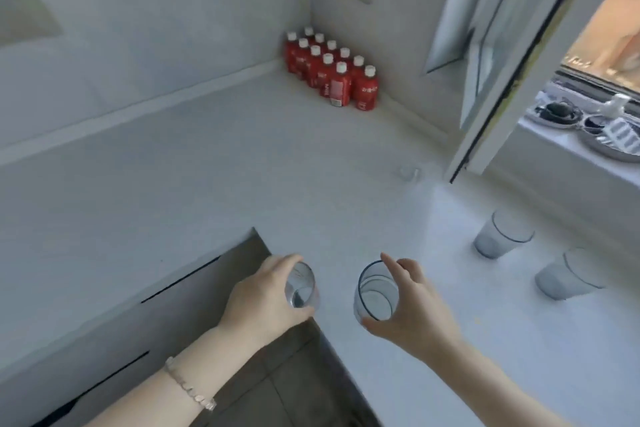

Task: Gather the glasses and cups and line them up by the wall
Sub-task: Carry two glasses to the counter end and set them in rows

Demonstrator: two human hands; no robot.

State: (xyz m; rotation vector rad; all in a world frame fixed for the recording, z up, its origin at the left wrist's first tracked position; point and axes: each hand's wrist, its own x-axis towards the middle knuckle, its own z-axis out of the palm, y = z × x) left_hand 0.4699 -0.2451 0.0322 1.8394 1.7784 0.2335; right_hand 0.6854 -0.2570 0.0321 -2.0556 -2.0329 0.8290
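Head view. Two glasses are held over the near corner of the white counter (pixel 242 166), one in each hand. The left hand (pixel 263 298) is curled round a clear glass (pixel 303 286), thumb on the near side and fingers on the far side. The right hand (pixel 412 302) is clamped on a tinted glass (pixel 375 295), with the forefinger raised over the rim and the thumb under the base edge. Both glasses are tilted with their mouths toward the camera. Whether either base touches the counter cannot be told.

Two more tinted glasses (pixel 502 234) stand on the counter to the right, well apart from the wall (pixel 138 28). A small clear object (pixel 408 173) near the window frame is too blurred to identify. Red bottles (pixel 332 73) occupy the far corner.

Judgement: the step in hand is the carry to the wall. The glasses should be levelled, set down base first just beside the wall, side by side, and kept from knocking together.

Both forearms are extended forward and converge. A bracelet (pixel 190 388) is worn on the left wrist.
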